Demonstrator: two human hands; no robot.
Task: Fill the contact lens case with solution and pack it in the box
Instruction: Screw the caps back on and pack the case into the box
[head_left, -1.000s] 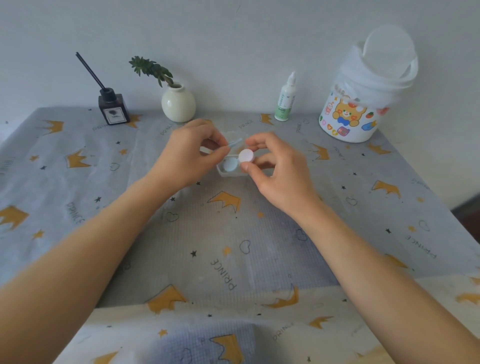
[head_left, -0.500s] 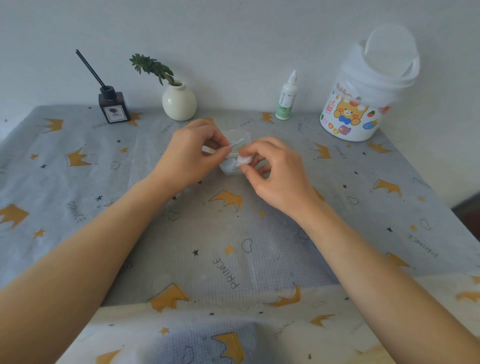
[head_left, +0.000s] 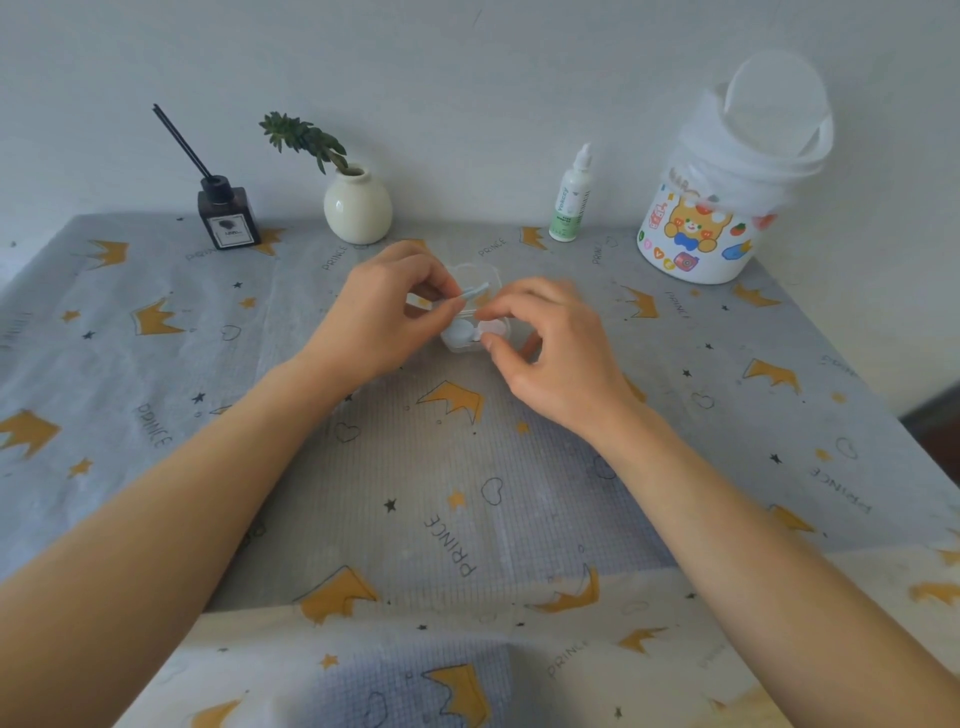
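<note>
**A:** so where's the contact lens case (head_left: 470, 332) right now?

**B:** sitting down inside the little clear box (head_left: 475, 312), middle of the table (head_left: 467, 493). One pale blue cap, one whitish cap. The box lid stands open behind it.

**A:** and the hands?

**B:** left hand (head_left: 382, 317) is at the box's left side, fingers curled, pinching a thin pale blue stick-like tool (head_left: 475, 291) that pokes out over the box. Can't tell what it is exactly. Right hand (head_left: 550, 353) is on the right, fingers (head_left: 506, 312) bent, thumb and forefinger either side of the whitish cap. Looks like they're touching it, but it's a bit blurry, so can't swear to a grip.

**A:** the solution?

**B:** solution bottle (head_left: 570, 200) stands upright at the back by the wall, well apart from both hands.
</note>
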